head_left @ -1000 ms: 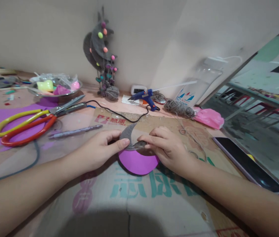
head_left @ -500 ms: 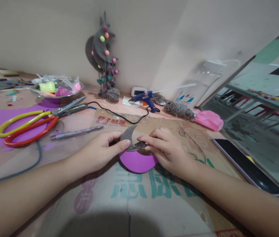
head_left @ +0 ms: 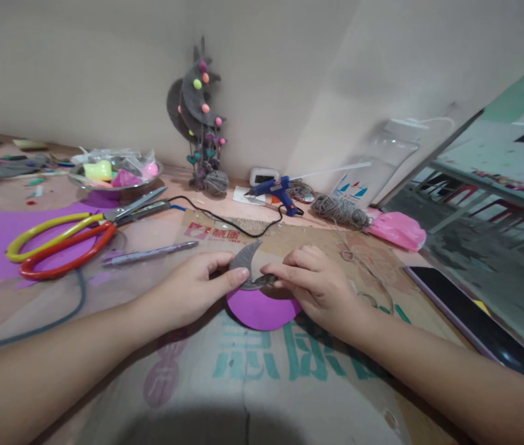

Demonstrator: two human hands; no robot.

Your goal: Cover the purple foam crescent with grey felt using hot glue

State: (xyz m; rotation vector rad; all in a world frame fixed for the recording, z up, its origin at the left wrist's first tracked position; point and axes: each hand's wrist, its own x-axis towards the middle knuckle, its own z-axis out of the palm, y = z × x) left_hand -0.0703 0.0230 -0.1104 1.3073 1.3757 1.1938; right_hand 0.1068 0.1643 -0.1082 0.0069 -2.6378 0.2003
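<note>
Between my hands is a crescent moon with a grey yarn-like face (head_left: pixel 245 258) and a purple sheet side (head_left: pixel 264 312). My left hand (head_left: pixel 206 281) pinches the crescent's left part, thumb on top of the grey surface. At the right, the fingers of my right hand (head_left: pixel 312 281) are pinched together on the crescent's grey inner edge. Those fingers cover its right end, so I cannot tell whether a strand is held there too. The piece is just above or on the cardboard (head_left: pixel 188 377).
Scissors (head_left: pixel 71 244) and a pen (head_left: pixel 151 253) lie left. Behind are a blue glue gun (head_left: pixel 274 190), grey yarn (head_left: pixel 340 211), a metal bowl (head_left: pixel 116 184) and a decorated hanging moon (head_left: pixel 194 102). A phone (head_left: pixel 475 321) lies right, near a pink bag (head_left: pixel 398 230).
The whole view has shifted slightly, so things appear a little lower and further right. Both hands keep their hold on the crescent, and the right fingers have moved slightly along its inner edge.
</note>
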